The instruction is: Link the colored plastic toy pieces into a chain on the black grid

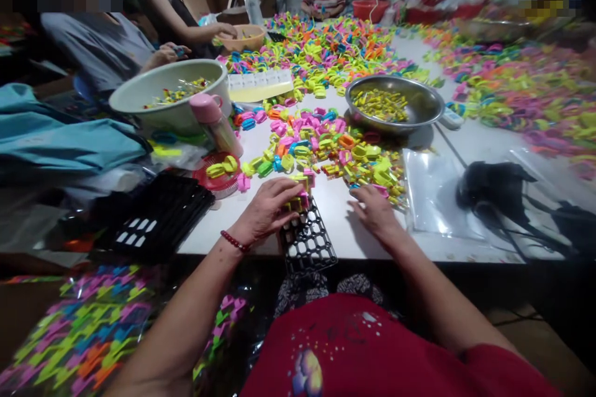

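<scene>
A black plastic grid tray juts over the table's near edge, its far end filled with yellow and pink plastic pieces. My left hand, with a red bead bracelet at the wrist, is closed over the tray's left side and those pieces. My right hand is at the near edge of a pile of small yellow sticks, palm down. Its thumb and forefinger look apart. Blue and pink pieces lie by its fingertips; no held piece can be made out. Ring-like coloured plastic pieces are heaped beyond both hands.
A steel bowl of yellow sticks stands beyond my right hand. Leftward are a pale green basin, a pink-capped bottle, a red dish and stacked black trays. Clear bags lie right. Co-workers work at the far side and left.
</scene>
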`<state>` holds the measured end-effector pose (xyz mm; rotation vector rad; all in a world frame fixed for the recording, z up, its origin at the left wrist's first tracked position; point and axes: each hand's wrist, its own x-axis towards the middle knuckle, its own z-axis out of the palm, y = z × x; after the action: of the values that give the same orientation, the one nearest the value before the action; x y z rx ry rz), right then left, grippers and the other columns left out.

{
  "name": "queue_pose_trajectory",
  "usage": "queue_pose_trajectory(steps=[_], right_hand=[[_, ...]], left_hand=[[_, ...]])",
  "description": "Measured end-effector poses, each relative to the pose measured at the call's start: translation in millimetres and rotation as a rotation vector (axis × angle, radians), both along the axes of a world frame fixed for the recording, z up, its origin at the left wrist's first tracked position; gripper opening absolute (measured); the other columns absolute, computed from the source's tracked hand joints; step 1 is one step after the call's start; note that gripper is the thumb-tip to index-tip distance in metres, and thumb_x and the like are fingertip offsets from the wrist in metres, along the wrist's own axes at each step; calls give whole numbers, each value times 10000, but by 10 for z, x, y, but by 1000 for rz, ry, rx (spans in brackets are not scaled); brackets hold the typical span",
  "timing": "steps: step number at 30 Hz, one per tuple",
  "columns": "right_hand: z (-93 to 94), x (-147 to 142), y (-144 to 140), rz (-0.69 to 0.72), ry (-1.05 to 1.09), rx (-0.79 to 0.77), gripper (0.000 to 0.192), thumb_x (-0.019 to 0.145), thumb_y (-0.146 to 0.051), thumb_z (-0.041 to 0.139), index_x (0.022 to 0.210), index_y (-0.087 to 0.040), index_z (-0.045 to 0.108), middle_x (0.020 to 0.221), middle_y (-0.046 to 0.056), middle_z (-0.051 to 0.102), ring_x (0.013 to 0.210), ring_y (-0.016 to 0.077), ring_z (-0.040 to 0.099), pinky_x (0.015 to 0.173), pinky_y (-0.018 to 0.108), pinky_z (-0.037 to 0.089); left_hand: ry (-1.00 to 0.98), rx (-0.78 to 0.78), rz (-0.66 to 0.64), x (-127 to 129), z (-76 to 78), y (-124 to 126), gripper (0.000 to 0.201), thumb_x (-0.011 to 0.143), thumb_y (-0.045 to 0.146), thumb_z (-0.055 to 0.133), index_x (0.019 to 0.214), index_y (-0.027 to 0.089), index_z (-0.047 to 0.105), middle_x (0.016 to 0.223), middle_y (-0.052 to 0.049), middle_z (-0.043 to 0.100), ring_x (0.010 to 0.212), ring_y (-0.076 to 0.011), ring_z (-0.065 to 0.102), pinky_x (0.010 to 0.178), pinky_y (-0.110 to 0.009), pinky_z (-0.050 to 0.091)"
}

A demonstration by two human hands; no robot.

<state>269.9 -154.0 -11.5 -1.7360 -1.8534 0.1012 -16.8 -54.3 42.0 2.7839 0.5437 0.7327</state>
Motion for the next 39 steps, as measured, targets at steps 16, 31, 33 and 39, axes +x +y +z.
queue_pose_trajectory(steps=[16,31,33,39], right_hand=[[31,107,-50,-99,362,-211,230,872,-368,575,938,-169,671,820,68,694,721,203,615,648,295,441],[-52,-603,383,333,380,-212,251,837,-176,536,995,-180,731,904,75,720,796,219,636,740,304,492],[-79,-582,396,354,328,-230,262,843,-150,522,1005,-181,726,920,76,718,810,216,636,752,303,491],[-299,-538,446,419,290,-166,292,835,-143,520,1073,-143,690,982,102,690,876,223,633,780,315,495]], left_hand=[[133,2,26,236,142,52,768,832,491,663,1474,207,350,1486,-177,403,1376,-320,381,1097,-497,369],[167,-22,55,217,116,36,739,846,406,666,1477,211,336,1466,-167,434,1353,-301,412,1066,-454,352],[169,-11,50,215,113,35,736,850,407,662,1480,219,332,1461,-166,437,1348,-300,416,1060,-455,357],[221,56,30,223,101,18,613,872,435,629,1433,295,424,1483,-134,405,1361,-308,386,1054,-488,357]])
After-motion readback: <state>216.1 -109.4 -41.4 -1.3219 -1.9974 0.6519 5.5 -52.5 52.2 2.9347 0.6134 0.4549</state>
